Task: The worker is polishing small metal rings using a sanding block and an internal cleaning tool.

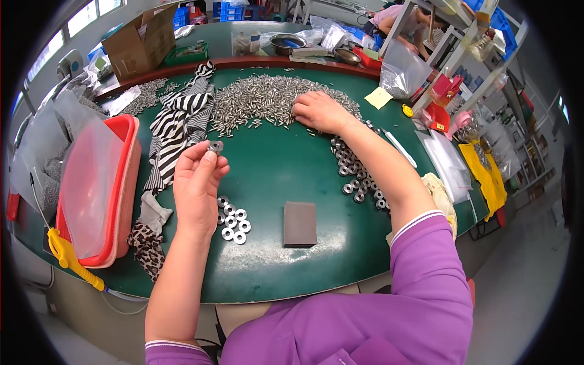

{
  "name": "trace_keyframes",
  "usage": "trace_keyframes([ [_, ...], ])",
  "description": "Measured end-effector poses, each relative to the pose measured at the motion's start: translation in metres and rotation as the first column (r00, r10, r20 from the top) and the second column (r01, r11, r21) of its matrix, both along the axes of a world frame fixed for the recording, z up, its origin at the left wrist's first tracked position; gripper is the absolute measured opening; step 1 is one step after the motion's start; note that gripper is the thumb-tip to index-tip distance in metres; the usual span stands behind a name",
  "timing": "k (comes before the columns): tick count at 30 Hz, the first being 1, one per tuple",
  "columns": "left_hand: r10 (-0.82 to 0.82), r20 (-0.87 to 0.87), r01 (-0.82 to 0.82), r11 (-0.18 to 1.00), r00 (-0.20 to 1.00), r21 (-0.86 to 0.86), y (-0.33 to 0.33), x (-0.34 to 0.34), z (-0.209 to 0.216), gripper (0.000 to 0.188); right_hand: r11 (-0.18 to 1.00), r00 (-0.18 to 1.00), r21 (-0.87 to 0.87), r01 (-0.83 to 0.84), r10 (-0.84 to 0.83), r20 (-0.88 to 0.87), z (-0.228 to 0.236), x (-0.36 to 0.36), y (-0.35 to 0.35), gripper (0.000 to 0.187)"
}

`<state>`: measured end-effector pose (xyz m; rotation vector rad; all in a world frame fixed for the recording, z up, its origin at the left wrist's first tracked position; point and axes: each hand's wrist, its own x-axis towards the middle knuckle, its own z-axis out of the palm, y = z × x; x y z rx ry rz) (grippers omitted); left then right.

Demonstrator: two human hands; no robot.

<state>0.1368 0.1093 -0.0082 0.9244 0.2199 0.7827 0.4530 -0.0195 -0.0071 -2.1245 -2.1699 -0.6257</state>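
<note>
Landmark: the grey block lying flat on the green table.

Far to the left of the block, at the table's edge: a red basket lined with a clear plastic bag. Between basket and block, closer to the basket: a zebra-striped cloth draped from the back of the table toward the front.

Up and left of the block: left hand, raised off the table, thumb and fingertips pinching a small metal ring held up for view. Just left of the block, below that hand: a small cluster of finished rings resting flat on the table.

Behind the block, well apart: a broad heap of small metal pins. On the right end of that heap: right hand, palm down, fingers curled into the pins; whether already gripping one, cannot tell.

Right of the block: a trailing line of loose rings along the right forearm.

Judged step: picking, one ring in the left hand, a pin being sought with the right. Next move, by judgement: a single pin singled out from the heap, brought across toward the ring, and lined up with its hole, which calls for a fine pinch and a steady left hand.
</note>
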Motion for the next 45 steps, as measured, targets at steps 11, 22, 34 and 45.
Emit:
trace_keyframes([
  [11, 0.012, -0.038, -0.011, 1.0, 0.999, 0.018, -0.002, 0.005, -0.002, 0.023, 0.993, 0.992, -0.008, 0.122, -0.122, -0.012, 0.006, 0.007, -0.003, 0.015],
  [22, 0.013, -0.052, -0.01, 0.998, 0.999, 0.057, -0.001, 0.004, -0.001, 0.023, 0.995, 0.985, 0.026, 0.1, -0.095, -0.143, -0.004, -0.055, -0.043, 0.012],
  [34, 0.021, -0.044, -0.019, 0.998, 0.999, 0.054, 0.002, 0.005, -0.002, 0.023, 0.995, 0.981, 0.085, 0.05, -0.033, -0.193, 0.005, -0.024, -0.019, 0.016],
  [45, -0.026, -0.035, 0.028, 0.998, 0.999, 0.059, 0.003, 0.01, -0.005, 0.021, 0.978, 0.995, 0.19, 0.081, -0.067, -0.076, -0.006, -0.019, 0.021, 0.011],
])
